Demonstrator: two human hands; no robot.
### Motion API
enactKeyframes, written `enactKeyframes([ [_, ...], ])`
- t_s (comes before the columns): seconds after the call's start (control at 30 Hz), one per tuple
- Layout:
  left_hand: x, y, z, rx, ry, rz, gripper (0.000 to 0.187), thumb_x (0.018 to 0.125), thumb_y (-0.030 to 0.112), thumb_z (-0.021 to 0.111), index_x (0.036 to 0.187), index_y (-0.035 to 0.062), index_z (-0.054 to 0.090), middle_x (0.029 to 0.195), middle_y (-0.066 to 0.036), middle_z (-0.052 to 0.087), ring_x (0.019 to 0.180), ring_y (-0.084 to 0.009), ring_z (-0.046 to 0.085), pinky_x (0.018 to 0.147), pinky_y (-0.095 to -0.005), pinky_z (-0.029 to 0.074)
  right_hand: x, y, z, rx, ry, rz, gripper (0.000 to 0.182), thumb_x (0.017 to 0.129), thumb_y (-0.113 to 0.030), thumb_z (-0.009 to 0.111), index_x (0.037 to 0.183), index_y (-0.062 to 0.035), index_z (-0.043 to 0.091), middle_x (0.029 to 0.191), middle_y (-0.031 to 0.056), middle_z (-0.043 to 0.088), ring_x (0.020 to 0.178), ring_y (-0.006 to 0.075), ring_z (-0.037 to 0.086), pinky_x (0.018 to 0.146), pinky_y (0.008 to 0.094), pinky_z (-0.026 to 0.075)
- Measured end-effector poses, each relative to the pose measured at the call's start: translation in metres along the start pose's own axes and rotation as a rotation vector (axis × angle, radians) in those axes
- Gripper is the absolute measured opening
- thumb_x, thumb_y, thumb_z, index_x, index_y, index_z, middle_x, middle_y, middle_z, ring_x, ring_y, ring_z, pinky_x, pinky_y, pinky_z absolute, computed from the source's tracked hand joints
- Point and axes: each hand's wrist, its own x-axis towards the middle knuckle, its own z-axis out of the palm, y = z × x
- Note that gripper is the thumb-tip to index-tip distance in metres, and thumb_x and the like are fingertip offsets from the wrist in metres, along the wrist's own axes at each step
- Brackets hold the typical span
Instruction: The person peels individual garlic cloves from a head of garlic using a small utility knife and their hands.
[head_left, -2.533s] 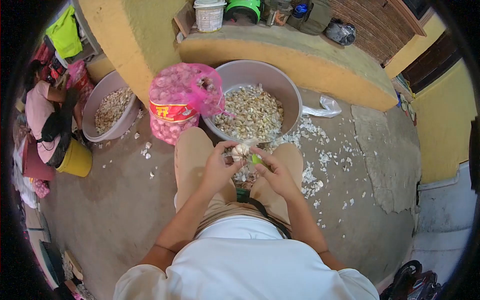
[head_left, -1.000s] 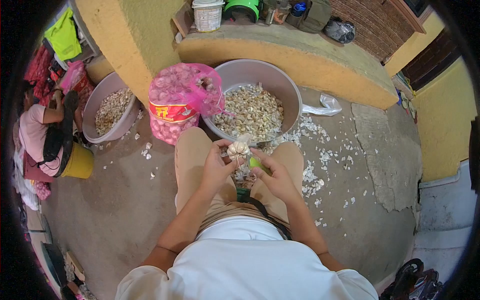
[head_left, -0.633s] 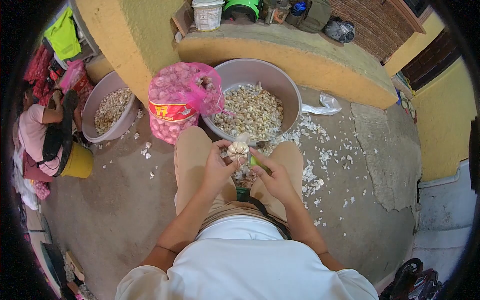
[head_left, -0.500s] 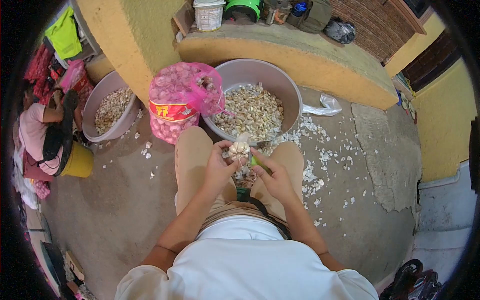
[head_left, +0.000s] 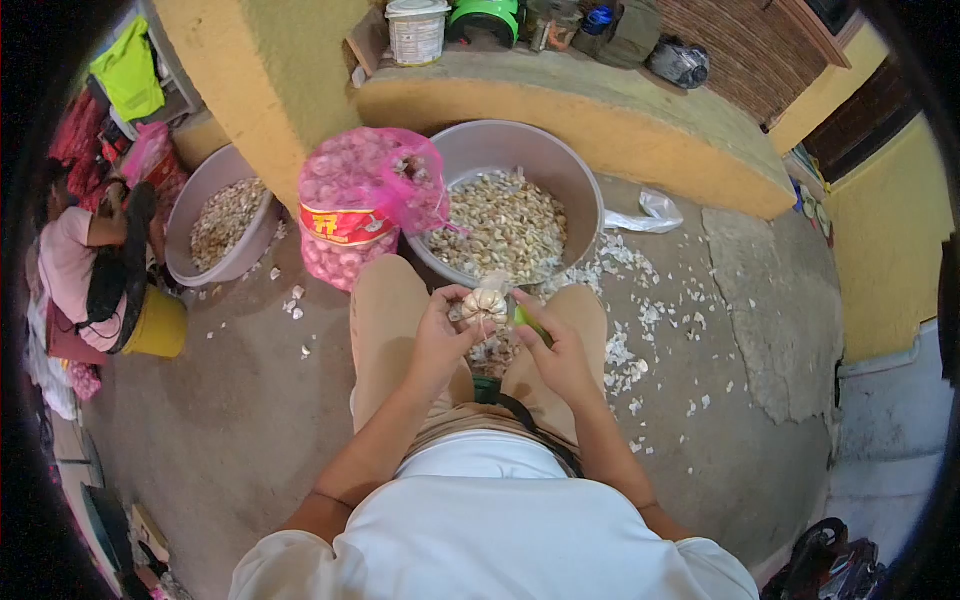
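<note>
Between my knees, my left hand [head_left: 443, 335] grips a whitish garlic bulb [head_left: 484, 307] with loosened papery skin. My right hand [head_left: 556, 345] is closed around a green-handled tool [head_left: 530, 322], close to the bulb's right side; its blade cannot be made out. Just beyond my knees stands a large grey basin [head_left: 590, 190] holding many garlic cloves [head_left: 505, 220]. Left of it, a pink mesh sack [head_left: 345, 195] full of garlic bulbs touches the basin. Below my hands, garlic skins [head_left: 492, 352] lie in a container between my legs.
Garlic skins [head_left: 625, 365] litter the floor at right, near a clear plastic bag [head_left: 645, 214]. At left, a person [head_left: 75, 245] sits by a yellow bucket [head_left: 160, 322] and a second basin [head_left: 183, 225] of cloves. A low ledge [head_left: 600, 125] runs behind the large basin.
The bulb has moved slightly right and turned a little in my left hand. My right hand and the green-handled tool have shifted slightly right.
</note>
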Motion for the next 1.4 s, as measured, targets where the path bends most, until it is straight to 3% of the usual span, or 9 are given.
enactKeyframes([
  [0.1, -0.001, 0.001, 0.001, 0.006, 0.002, 0.002, 0.044, 0.070, -0.002, 0.063, 0.103, 0.0014, 0.035, 0.097, -0.008, 0.047, 0.085, -0.0133, 0.054, 0.072, -0.0241, 0.048, -0.001, -0.014, -0.006, 0.086, -0.161, 0.063, 0.042, 0.082, -0.008, 0.050, 0.122, -0.0058, 0.040, 0.120, 0.0095, 0.046, 0.105, 0.0137, 0.045, 0.086, 0.0261, 0.036],
  [0.5, -0.003, 0.003, 0.005, 0.148, 0.022, 0.123, 0.047, 0.068, -0.006, 0.062, 0.104, 0.0035, 0.034, 0.098, -0.007, 0.045, 0.085, -0.0135, 0.054, 0.073, -0.0237, 0.047, -0.004, -0.023, -0.007, -0.082, -0.188, 0.132, 0.044, 0.081, -0.011, 0.052, 0.124, -0.0110, 0.040, 0.108, 0.0128, 0.055, 0.090, 0.0155, 0.054, 0.077, 0.0266, 0.041],
  [0.7, -0.005, 0.003, 0.006, 0.190, 0.024, 0.158, 0.047, 0.068, -0.007, 0.061, 0.104, 0.0038, 0.034, 0.099, -0.007, 0.044, 0.088, -0.0145, 0.053, 0.074, -0.0244, 0.047, -0.004, -0.011, 0.000, 0.004, -0.101, 0.045, 0.041, 0.081, -0.014, 0.052, 0.121, -0.0167, 0.043, 0.109, 0.0150, 0.053, 0.099, 0.0226, 0.052, 0.082, 0.0284, 0.039],
  [0.8, -0.008, 0.005, 0.009, 0.200, 0.024, 0.157, 0.046, 0.068, -0.007, 0.061, 0.104, 0.0038, 0.034, 0.099, -0.008, 0.044, 0.089, -0.0143, 0.053, 0.074, -0.0248, 0.047, -0.004, -0.004, 0.002, 0.035, -0.065, 0.030, 0.040, 0.082, -0.014, 0.051, 0.121, -0.0156, 0.044, 0.110, 0.0151, 0.053, 0.101, 0.0215, 0.051, 0.083, 0.0283, 0.039],
  [0.9, -0.008, 0.003, 0.009, 0.190, 0.026, 0.171, 0.045, 0.067, -0.008, 0.061, 0.103, 0.0035, 0.035, 0.099, -0.007, 0.044, 0.089, -0.0142, 0.052, 0.076, -0.0255, 0.047, -0.004, -0.008, 0.000, 0.078, -0.117, 0.051, 0.042, 0.083, -0.010, 0.050, 0.123, -0.0086, 0.040, 0.110, 0.0094, 0.053, 0.099, 0.0120, 0.047, 0.085, 0.0249, 0.036],
  [1.0, -0.006, -0.001, 0.006, 0.188, 0.041, 0.214, 0.044, 0.067, -0.008, 0.061, 0.102, 0.0035, 0.036, 0.098, -0.007, 0.045, 0.090, -0.0142, 0.052, 0.077, -0.0264, 0.046, -0.004, -0.025, -0.005, 0.041, -0.225, 0.206, 0.042, 0.083, -0.009, 0.050, 0.123, -0.0070, 0.039, 0.110, 0.0079, 0.053, 0.099, 0.0113, 0.046, 0.085, 0.0248, 0.036],
  [1.1, -0.007, 0.002, 0.007, 0.181, 0.044, 0.204, 0.044, 0.067, -0.008, 0.061, 0.102, 0.0036, 0.036, 0.098, -0.007, 0.045, 0.090, -0.0142, 0.051, 0.078, -0.0267, 0.046, -0.004, -0.020, -0.003, 0.095, -0.201, 0.152, 0.042, 0.083, -0.010, 0.050, 0.124, -0.0061, 0.039, 0.112, 0.0079, 0.051, 0.100, 0.0116, 0.046, 0.085, 0.0249, 0.036],
  [1.2, -0.007, 0.002, 0.007, 0.175, 0.038, 0.215, 0.044, 0.067, -0.008, 0.061, 0.102, 0.0036, 0.036, 0.097, -0.007, 0.045, 0.089, -0.0141, 0.052, 0.077, -0.0261, 0.046, -0.004, -0.014, 0.001, 0.116, -0.150, 0.084, 0.044, 0.082, -0.011, 0.051, 0.124, -0.0146, 0.039, 0.113, 0.0134, 0.052, 0.102, 0.0179, 0.049, 0.086, 0.0266, 0.036],
  [1.4, -0.007, 0.002, 0.006, 0.186, 0.034, 0.214, 0.045, 0.067, -0.008, 0.061, 0.102, 0.0037, 0.035, 0.097, -0.007, 0.045, 0.088, -0.0140, 0.052, 0.075, -0.0248, 0.047, -0.002, -0.009, 0.003, 0.168, -0.123, 0.061, 0.042, 0.081, -0.008, 0.051, 0.122, -0.0112, 0.042, 0.115, 0.0108, 0.050, 0.105, 0.0172, 0.046, 0.088, 0.0260, 0.034],
])
